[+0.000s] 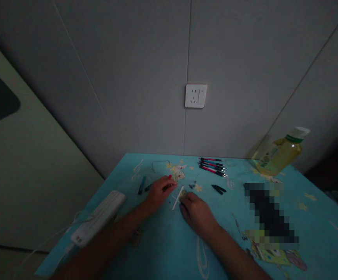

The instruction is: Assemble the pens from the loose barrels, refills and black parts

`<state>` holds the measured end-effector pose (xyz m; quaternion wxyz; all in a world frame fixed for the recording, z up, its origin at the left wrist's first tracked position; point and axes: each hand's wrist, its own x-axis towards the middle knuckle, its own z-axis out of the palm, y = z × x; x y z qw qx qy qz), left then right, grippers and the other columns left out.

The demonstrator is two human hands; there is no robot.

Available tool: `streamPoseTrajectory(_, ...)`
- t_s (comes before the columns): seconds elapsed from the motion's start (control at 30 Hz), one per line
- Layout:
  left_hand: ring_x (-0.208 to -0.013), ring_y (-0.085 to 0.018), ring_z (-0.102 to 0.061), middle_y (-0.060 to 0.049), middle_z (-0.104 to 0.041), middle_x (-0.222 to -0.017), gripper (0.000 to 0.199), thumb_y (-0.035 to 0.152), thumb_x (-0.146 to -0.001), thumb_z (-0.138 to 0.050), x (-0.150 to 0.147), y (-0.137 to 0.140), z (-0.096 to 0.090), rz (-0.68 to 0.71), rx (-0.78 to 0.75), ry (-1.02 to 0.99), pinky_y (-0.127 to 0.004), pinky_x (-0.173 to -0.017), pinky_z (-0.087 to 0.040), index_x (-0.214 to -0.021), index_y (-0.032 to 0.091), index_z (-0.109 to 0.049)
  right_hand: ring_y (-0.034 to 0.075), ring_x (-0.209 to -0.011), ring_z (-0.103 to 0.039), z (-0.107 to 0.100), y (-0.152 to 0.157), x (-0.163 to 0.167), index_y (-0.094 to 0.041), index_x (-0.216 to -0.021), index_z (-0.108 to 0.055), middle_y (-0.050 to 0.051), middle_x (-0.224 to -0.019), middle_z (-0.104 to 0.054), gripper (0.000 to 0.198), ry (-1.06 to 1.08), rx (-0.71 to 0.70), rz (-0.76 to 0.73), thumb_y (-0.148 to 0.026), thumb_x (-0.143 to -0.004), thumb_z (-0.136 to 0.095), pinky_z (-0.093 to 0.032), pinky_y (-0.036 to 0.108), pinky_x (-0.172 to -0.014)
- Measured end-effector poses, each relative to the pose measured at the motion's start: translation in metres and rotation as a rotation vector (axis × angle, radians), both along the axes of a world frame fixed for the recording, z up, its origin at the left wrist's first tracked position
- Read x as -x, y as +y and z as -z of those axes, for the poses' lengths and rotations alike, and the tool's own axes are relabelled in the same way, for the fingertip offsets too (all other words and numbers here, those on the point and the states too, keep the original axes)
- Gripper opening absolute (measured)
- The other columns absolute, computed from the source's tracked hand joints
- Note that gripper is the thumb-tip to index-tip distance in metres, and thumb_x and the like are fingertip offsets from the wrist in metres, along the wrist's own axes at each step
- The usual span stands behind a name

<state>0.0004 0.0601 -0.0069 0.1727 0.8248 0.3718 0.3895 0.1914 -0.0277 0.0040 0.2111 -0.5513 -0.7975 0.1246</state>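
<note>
My left hand [159,191] is closed in a pinch over the middle of the table, with a small red piece [170,177] showing at its fingertips. The rest of what it holds is hidden by the fingers. Opposite it, my right hand [196,212] has its fingers curled together low over the tabletop; what they grip, if anything, cannot be made out. A thin white stick [177,198] lies slanted between the two hands. Beside the left hand are a teal and black pen part [141,185] and a dark piece [148,187], partly hidden.
Several pens [212,167] lie in a row at the back, with black pliers-like cutters [219,189] and small dark bits [192,185] nearer. A yellow bottle [280,155] stands back right; a white power strip [99,217] lies left. A pixelated dark object [270,214] lies right.
</note>
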Motion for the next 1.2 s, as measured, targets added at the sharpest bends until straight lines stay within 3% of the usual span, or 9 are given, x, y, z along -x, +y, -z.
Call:
streamPoseTrajectory(0.13,-0.085,-0.014,-0.065,-0.005,-0.068,-0.09,0.011,0.022,-0.093,-0.059,0.005,-0.022,0.01,0.151,-0.12,-0.176,-0.027,-0.077,-0.054,-0.094,0.019,-0.069,0.02,-0.093,-0.061,-0.007,0.002,-0.001,-0.02,-0.114,-0.068,0.008,-0.1,-0.066,0.028,0.376,0.034,-0.015,-0.032,-0.098,-0.048,-0.048,0.033,-0.088)
streamPoseTrajectory(0.23,-0.089,-0.013,-0.065,-0.006,-0.068,-0.099,0.019,0.016,-0.092,-0.059,0.009,-0.028,0.014,0.287,-0.242,-0.181,-0.026,-0.078,-0.055,-0.108,0.021,-0.068,0.017,-0.078,-0.061,-0.017,0.0,0.001,-0.018,-0.109,-0.07,0.005,-0.084,-0.066,0.033,0.711,0.2,-0.02,-0.041,-0.099,-0.049,-0.049,0.029,-0.073)
streamPoseTrajectory(0.4,-0.08,-0.011,-0.064,-0.002,-0.071,-0.1,0.018,0.015,-0.088,-0.066,0.016,-0.036,0.008,0.361,-0.408,-0.177,-0.024,-0.073,-0.053,-0.104,0.023,-0.066,0.012,-0.065,-0.056,-0.028,-0.009,0.007,-0.017,-0.093,-0.073,0.0,-0.069,-0.063,0.027,0.967,0.378,0.001,-0.043,-0.091,-0.063,-0.044,0.024,-0.063)
streamPoseTrajectory(0.57,-0.077,-0.01,-0.063,-0.002,-0.071,-0.101,0.013,0.014,-0.088,-0.065,0.017,-0.045,-0.006,0.388,-0.43,-0.247,-0.025,-0.072,-0.052,-0.098,0.023,-0.064,0.012,-0.07,-0.06,-0.033,-0.019,0.008,-0.02,-0.088,-0.072,0.0,-0.075,-0.068,0.016,1.003,0.417,-0.027,-0.036,-0.086,-0.071,-0.047,0.024,-0.067)
streamPoseTrajectory(0.83,-0.071,-0.009,-0.063,-0.001,-0.071,-0.096,0.014,0.013,-0.086,-0.067,0.008,-0.058,-0.016,0.369,-0.39,-0.403,-0.023,-0.065,-0.052,-0.097,0.023,-0.066,0.013,-0.074,-0.062,-0.039,-0.022,0.004,-0.022,-0.089,-0.071,0.0,-0.08,-0.069,0.009,0.989,0.368,-0.141,-0.029,-0.085,-0.072,-0.05,0.025,-0.069)
streamPoseTrajectory(0.97,-0.07,-0.009,-0.062,-0.001,-0.072,-0.099,0.012,0.015,-0.087,-0.066,0.011,-0.06,-0.009,0.35,-0.374,-0.368,-0.023,-0.064,-0.052,-0.095,0.024,-0.066,0.015,-0.077,-0.063,-0.04,-0.024,0.004,-0.023,-0.09,-0.071,0.002,-0.083,-0.069,0.006,0.889,0.251,-0.165,-0.028,-0.087,-0.071,-0.051,0.028,-0.072)
streamPoseTrajectory(1.07,-0.073,-0.011,-0.064,-0.001,-0.072,-0.097,0.007,0.019,-0.09,-0.063,0.015,-0.062,-0.004,0.323,-0.271,-0.272,-0.025,-0.066,-0.054,-0.093,0.025,-0.067,0.017,-0.078,-0.064,-0.038,-0.025,0.006,-0.024,-0.09,-0.07,0.003,-0.084,-0.069,0.005,0.84,0.149,-0.138,-0.028,-0.088,-0.069,-0.051,0.031,-0.072)
streamPoseTrajectory(1.2,-0.08,-0.013,-0.065,-0.002,-0.07,-0.099,0.017,0.019,-0.093,-0.057,0.015,-0.063,-0.005,0.35,-0.23,-0.237,-0.026,-0.071,-0.055,-0.107,0.027,-0.064,0.018,-0.076,-0.063,-0.035,-0.025,0.007,-0.024,-0.091,-0.069,0.003,-0.081,-0.067,0.005,0.802,0.101,-0.116,-0.029,-0.089,-0.067,-0.052,0.032,-0.07)
